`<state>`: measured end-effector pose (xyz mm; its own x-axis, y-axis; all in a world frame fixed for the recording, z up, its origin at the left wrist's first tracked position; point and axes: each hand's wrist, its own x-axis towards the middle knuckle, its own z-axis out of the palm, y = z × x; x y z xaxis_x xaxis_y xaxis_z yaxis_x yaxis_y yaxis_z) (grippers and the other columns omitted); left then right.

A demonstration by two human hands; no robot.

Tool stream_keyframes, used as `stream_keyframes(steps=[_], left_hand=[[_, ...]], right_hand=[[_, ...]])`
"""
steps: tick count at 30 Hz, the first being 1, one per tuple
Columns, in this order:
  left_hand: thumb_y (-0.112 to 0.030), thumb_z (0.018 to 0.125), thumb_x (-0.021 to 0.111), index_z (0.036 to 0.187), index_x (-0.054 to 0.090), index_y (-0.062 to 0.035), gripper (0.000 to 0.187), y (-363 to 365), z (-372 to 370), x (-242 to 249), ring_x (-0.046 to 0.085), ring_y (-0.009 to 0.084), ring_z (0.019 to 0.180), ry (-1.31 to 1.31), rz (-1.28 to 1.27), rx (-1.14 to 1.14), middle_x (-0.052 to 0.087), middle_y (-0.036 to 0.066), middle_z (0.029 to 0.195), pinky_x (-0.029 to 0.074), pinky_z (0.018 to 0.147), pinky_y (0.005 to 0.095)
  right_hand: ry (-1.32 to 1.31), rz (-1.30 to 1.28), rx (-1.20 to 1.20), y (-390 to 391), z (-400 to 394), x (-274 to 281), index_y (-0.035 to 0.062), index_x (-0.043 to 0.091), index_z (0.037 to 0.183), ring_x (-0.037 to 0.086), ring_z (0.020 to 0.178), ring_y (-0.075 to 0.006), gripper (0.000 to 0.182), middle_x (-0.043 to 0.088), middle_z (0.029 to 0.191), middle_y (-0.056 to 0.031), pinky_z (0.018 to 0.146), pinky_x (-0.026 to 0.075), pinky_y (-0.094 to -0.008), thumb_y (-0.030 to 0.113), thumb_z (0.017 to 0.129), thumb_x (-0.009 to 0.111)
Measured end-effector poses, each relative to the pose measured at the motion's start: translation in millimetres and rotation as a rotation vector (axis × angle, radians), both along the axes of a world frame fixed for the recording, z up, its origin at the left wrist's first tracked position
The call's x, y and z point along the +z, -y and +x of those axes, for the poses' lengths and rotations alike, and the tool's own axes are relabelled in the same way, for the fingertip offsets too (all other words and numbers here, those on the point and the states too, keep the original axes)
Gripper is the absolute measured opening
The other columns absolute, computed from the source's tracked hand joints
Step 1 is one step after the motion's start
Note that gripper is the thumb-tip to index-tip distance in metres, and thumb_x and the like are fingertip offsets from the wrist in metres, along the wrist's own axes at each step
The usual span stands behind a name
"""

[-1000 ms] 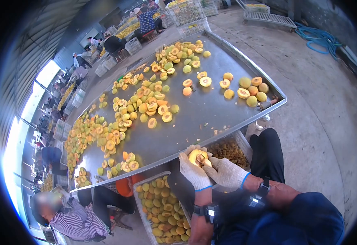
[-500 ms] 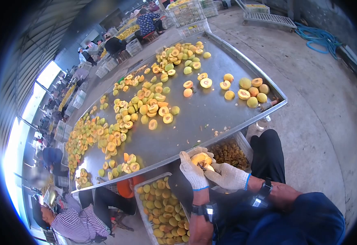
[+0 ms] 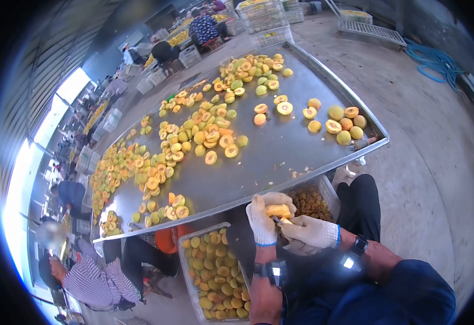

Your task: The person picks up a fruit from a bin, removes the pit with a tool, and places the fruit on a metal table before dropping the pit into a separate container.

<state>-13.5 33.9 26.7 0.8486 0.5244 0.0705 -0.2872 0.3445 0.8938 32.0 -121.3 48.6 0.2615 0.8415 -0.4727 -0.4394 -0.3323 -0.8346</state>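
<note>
My left hand (image 3: 260,221), in a white knit glove, is closed round a cut yellow peach (image 3: 278,210) just past the table's near edge. Also gloved, my right hand (image 3: 308,232) is pinched against the fruit's lower side. It grips a small tool with a dark tip (image 3: 275,219), mostly hidden by the fingers. Behind the hands, a crate (image 3: 330,196) holds brown peach pits. On the metal table (image 3: 272,149) lie many whole and halved peaches (image 3: 210,127), with a small group (image 3: 345,124) at the right corner.
A white crate of peaches (image 3: 186,273) stands below the table, left of my legs. A tool with a reddish handle (image 3: 362,143) lies in the table's right corner. A person in a striped top (image 3: 98,281) sits at the left. Stacked crates (image 3: 261,19) and a blue hose (image 3: 434,60) are farther back.
The peach has turned between my hands, and my right hand has shifted slightly down and right. The whole view has moved a little, so the table appears farther right.
</note>
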Motion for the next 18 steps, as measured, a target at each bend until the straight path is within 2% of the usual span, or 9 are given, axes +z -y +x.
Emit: stream_keyframes(steps=[2,4,6,7,10,12,14,16,18], left_hand=[[-0.056,0.109,0.042,0.086,0.073,0.0086,0.075,-4,2,2,0.071,0.0260,0.067,0.026,-0.010,-0.088,0.073,0.019,0.080,0.057,0.063,0.0347],[-0.054,0.109,0.038,0.084,0.070,0.0082,0.075,0,7,1,0.069,0.0282,0.063,-0.018,0.069,-0.060,0.071,0.021,0.080,0.056,0.058,0.0358],[-0.054,0.109,0.036,0.085,0.071,0.0081,0.076,2,9,2,0.069,0.0251,0.063,-0.068,0.094,-0.081,0.071,0.019,0.077,0.056,0.059,0.0344],[-0.043,0.113,0.036,0.088,0.073,0.0066,0.067,5,9,5,0.071,0.0213,0.066,-0.089,-0.002,-0.082,0.075,0.015,0.082,0.058,0.063,0.0312],[-0.044,0.113,0.039,0.087,0.073,0.0059,0.066,14,17,2,0.072,0.0207,0.066,-0.079,0.016,-0.068,0.075,0.015,0.081,0.058,0.063,0.0302],[-0.045,0.112,0.040,0.087,0.073,0.0056,0.066,14,16,2,0.071,0.0206,0.065,-0.066,0.050,-0.055,0.075,0.015,0.082,0.058,0.063,0.0300],[-0.046,0.112,0.041,0.087,0.074,0.0052,0.066,13,22,-10,0.071,0.0205,0.065,0.055,0.028,-0.135,0.075,0.014,0.081,0.058,0.063,0.0295],[-0.048,0.111,0.044,0.088,0.072,0.0030,0.062,17,26,-21,0.071,0.0208,0.065,0.078,-0.030,-0.104,0.075,0.013,0.082,0.059,0.063,0.0306],[-0.049,0.110,0.047,0.094,0.070,0.0006,0.057,20,32,-41,0.072,0.0213,0.069,0.052,-0.466,-0.174,0.074,0.012,0.085,0.060,0.064,0.0326]], right_hand=[[-0.102,0.031,0.000,2,2,5,0.0131,0.057,0.078,0.042,0.041,-0.0062,0.052,0.046,0.057,0.0050,0.037,0.033,-0.0230,0.055,0.108,0.050],[-0.105,0.052,0.003,5,5,3,0.0128,0.059,0.079,0.043,0.042,-0.0064,0.050,0.048,0.057,0.0045,0.037,0.034,-0.0234,0.052,0.109,0.049],[0.225,-0.044,-0.036,5,5,5,0.0116,0.060,0.082,0.046,0.044,-0.0061,0.046,0.053,0.061,0.0035,0.039,0.036,-0.0240,0.048,0.109,0.053],[0.205,-0.045,-0.052,5,6,2,0.0113,0.060,0.083,0.047,0.044,-0.0059,0.044,0.054,0.062,0.0036,0.039,0.036,-0.0236,0.047,0.108,0.054],[0.071,-0.063,-0.045,15,13,-3,0.0118,0.059,0.086,0.046,0.044,-0.0057,0.043,0.052,0.063,0.0045,0.039,0.034,-0.0221,0.048,0.108,0.055],[-0.164,0.050,-0.027,23,16,-6,0.0133,0.058,0.084,0.042,0.043,-0.0051,0.044,0.049,0.062,0.0053,0.038,0.032,-0.0214,0.049,0.108,0.054],[-0.176,0.084,-0.029,23,17,-21,0.0140,0.057,0.084,0.038,0.042,-0.0044,0.044,0.046,0.060,0.0055,0.037,0.029,-0.0208,0.050,0.109,0.053],[-0.278,0.074,-0.105,23,17,-24,0.0133,0.056,0.084,0.037,0.041,-0.0038,0.043,0.046,0.060,0.0052,0.036,0.027,-0.0200,0.048,0.109,0.052],[-0.436,0.120,-0.043,27,24,-38,0.0131,0.056,0.084,0.036,0.041,-0.0039,0.044,0.043,0.058,0.0053,0.036,0.026,-0.0191,0.049,0.109,0.052]])
